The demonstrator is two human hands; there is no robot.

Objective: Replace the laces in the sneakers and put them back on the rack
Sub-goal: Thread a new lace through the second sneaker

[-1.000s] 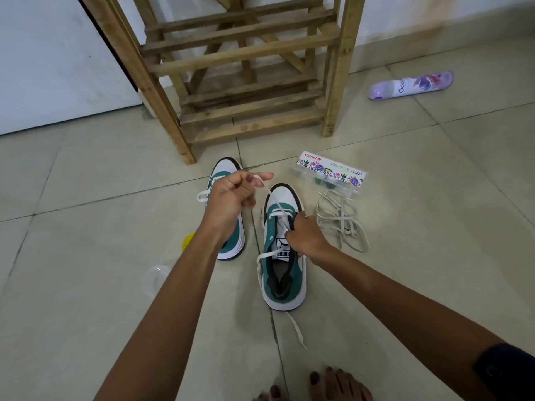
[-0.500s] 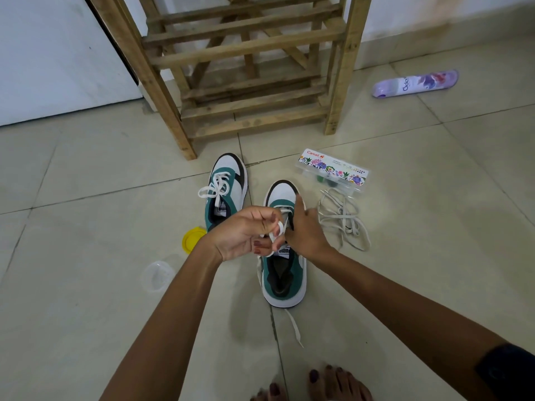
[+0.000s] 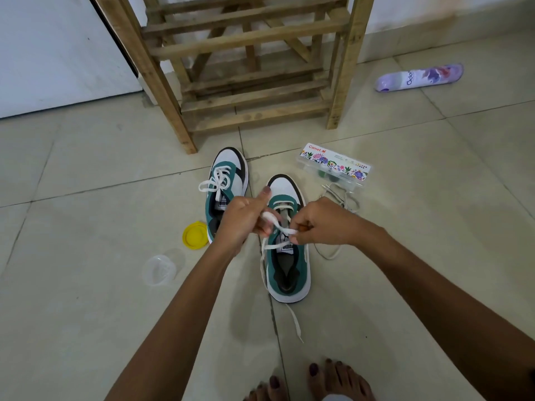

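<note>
Two green and white sneakers stand on the tiled floor. The left sneaker [image 3: 228, 180] has a tied white lace. Over the right sneaker [image 3: 288, 264], my left hand [image 3: 243, 221] grips a loop of its white lace [image 3: 273, 224], and my right hand [image 3: 321, 222] pinches the lace's other strand close beside it. One loose end of the lace [image 3: 295, 322] trails on the floor behind the heel. The wooden rack [image 3: 249, 65] stands just beyond the sneakers with bare shelves.
A heap of old laces [image 3: 344, 198] lies right of the sneakers, beside a clear plastic box [image 3: 335, 166]. A yellow lid [image 3: 195, 235] and a clear cup [image 3: 160, 269] lie to the left. A purple spray can [image 3: 419, 76] lies far right. My bare toes [image 3: 327, 380] show at the bottom.
My left hand came back from above the left sneaker to the right sneaker. Both hands now hold the lace together, forming a loop over the tongue.
</note>
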